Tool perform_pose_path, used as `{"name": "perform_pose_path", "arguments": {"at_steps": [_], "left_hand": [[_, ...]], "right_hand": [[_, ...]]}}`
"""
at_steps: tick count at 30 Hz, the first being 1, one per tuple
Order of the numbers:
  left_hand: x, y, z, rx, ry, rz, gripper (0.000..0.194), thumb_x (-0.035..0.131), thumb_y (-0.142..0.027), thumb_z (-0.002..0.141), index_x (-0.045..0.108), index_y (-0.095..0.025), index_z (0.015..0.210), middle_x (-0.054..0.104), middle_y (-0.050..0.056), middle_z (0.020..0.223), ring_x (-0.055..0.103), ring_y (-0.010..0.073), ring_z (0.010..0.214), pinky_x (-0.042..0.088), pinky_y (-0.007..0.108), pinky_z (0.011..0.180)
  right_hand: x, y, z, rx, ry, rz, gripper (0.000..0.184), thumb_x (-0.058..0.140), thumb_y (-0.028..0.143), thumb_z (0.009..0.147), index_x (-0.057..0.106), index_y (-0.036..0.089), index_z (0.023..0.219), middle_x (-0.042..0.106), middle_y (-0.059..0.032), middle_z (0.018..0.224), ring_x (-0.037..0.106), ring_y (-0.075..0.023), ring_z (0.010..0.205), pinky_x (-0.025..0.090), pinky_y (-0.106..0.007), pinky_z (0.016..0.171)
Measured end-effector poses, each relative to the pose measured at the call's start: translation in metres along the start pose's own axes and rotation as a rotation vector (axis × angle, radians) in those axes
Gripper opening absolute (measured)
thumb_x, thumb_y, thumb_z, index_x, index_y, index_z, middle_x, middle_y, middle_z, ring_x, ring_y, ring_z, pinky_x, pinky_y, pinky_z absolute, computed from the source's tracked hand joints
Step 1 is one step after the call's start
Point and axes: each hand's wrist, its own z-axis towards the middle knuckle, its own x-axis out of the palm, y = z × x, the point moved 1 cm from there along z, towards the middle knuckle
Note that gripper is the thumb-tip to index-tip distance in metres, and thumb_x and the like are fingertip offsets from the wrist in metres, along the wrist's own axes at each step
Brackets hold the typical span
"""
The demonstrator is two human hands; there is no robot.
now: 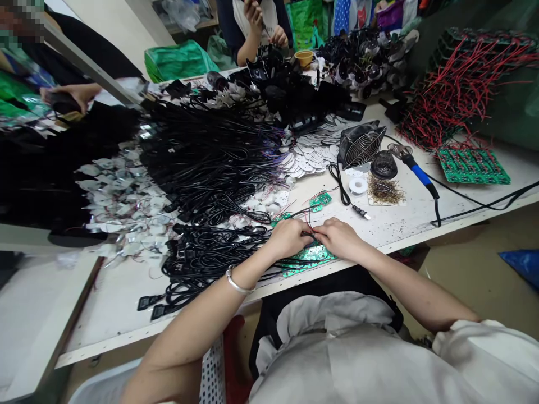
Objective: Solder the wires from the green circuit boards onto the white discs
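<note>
My left hand (287, 238) and my right hand (339, 238) meet over the table's front edge, their fingertips pinched together on thin red wires (314, 231). Those wires rise from a green circuit board (309, 259) lying partly under my hands. A smaller green circuit board (320, 201) sits just beyond my fingers, with more thin wires around it. Coiled black cables with flat plugs (210, 264) lie close to my left wrist, which wears a silver bangle (238, 280). The pinched wire ends are partly hidden by my fingers.
A blue-handled soldering iron (421, 175), a white solder roll (357, 186) and a wire-guarded fan (360, 145) stand on the white table (404, 221) to the right. Black cable bundles and silvery discs (126, 193) cover the left. Co-workers' hands (259, 22) work beyond, near red-wired boards (463, 84).
</note>
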Motion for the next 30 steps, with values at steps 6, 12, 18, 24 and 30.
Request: {"name": "perform_pose_path", "arguments": {"at_steps": [6,12,18,24,30], "left_hand": [[0.002,-0.009,0.0,-0.083,-0.01,0.031,0.023,0.062,-0.025,0.086,0.078,-0.022,0.102,0.077,0.006,0.105,0.07,0.0234,0.101,0.051,0.032,0.09],[-0.002,-0.019,-0.001,-0.194,-0.004,0.098,0.026,0.061,-0.026,0.085,0.077,-0.021,0.105,0.076,0.009,0.108,0.07,0.0249,0.104,0.051,0.032,0.091],[0.0,-0.027,-0.002,-0.208,0.008,0.169,0.029,0.055,-0.024,0.086,0.076,-0.019,0.106,0.076,0.011,0.107,0.07,0.0275,0.106,0.052,0.034,0.088],[-0.006,-0.026,-0.001,-0.131,0.028,0.247,0.027,0.052,-0.025,0.089,0.075,-0.016,0.1,0.075,0.014,0.106,0.069,0.0308,0.106,0.049,0.041,0.092],[-0.014,-0.005,-0.01,0.001,-0.095,0.108,0.037,0.062,-0.034,0.088,0.066,-0.019,0.122,0.069,0.01,0.117,0.062,0.028,0.114,0.043,0.043,0.097]], "right_hand": [[0.007,0.0,0.002,-0.015,-0.034,0.055,0.033,0.047,0.027,0.099,0.069,0.019,0.122,0.072,-0.0103,0.107,0.059,-0.0213,0.108,0.042,-0.03,0.096],[0.008,0.004,-0.001,0.034,-0.073,0.078,0.033,0.046,0.025,0.1,0.069,0.019,0.121,0.071,-0.01,0.104,0.057,-0.0217,0.108,0.042,-0.029,0.095],[0.009,0.01,-0.002,0.077,-0.081,0.053,0.033,0.043,0.024,0.099,0.07,0.018,0.118,0.07,-0.0118,0.104,0.058,-0.0239,0.107,0.043,-0.031,0.092],[0.009,0.006,0.002,0.046,-0.067,0.143,0.03,0.046,0.021,0.097,0.07,0.019,0.115,0.071,-0.0111,0.108,0.062,-0.023,0.108,0.045,-0.032,0.094],[-0.001,-0.028,-0.014,0.025,-0.147,0.327,0.052,0.06,0.031,0.091,0.052,0.016,0.141,0.063,-0.0153,0.13,0.059,-0.0246,0.119,0.045,-0.036,0.101]]}}
